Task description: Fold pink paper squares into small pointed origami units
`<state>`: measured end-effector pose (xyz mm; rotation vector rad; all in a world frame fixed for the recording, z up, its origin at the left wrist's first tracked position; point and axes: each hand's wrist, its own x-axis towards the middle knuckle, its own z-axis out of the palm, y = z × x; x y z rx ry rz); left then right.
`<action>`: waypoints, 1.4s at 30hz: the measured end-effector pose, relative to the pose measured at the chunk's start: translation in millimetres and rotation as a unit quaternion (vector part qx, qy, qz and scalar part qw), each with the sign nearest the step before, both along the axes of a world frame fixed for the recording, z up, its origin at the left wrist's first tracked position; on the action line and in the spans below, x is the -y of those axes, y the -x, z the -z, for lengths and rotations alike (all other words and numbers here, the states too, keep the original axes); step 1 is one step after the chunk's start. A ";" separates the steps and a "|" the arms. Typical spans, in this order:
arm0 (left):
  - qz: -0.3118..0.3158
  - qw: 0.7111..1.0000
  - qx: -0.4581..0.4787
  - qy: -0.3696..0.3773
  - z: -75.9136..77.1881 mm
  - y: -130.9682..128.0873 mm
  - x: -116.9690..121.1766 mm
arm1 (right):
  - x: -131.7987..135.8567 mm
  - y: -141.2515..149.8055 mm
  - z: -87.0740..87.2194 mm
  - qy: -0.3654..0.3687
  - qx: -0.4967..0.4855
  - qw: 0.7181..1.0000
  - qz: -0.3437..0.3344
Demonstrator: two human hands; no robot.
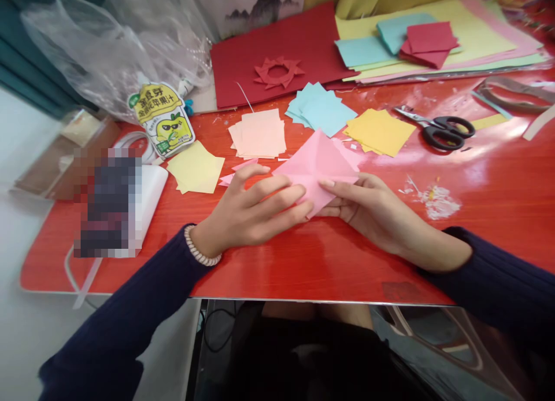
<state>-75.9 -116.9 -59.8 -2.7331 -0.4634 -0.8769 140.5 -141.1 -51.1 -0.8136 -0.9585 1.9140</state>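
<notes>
A square of pink paper (318, 161) with crossing crease lines is held up above the red table, one corner pointing away from me. My right hand (368, 207) pinches its right side, thumb on top and fingers beneath. Across its left and lower edge lie the spread, slightly bent fingers of my left hand (260, 207); whether they grip or only touch the sheet cannot be made out. Folded pink pieces (245, 165) lie behind my left hand, partly covered by it. More pink paper (347, 152) shows behind the held sheet.
Paper stacks surround the hands: peach (260, 133), blue (323, 109), orange-yellow (381, 132), pale yellow (197, 168). Black-handled scissors (446, 132) and paper scraps (437, 201) lie right. A red folded ring (278, 72) rests on a red sheet (234, 54). A snack pouch (167, 126) stands left.
</notes>
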 end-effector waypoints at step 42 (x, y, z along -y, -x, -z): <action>-0.133 0.821 0.227 0.506 -7.1 -27.8 12.0 | -0.8 5.5 -1.2 -0.062 0.191 0.979 0.022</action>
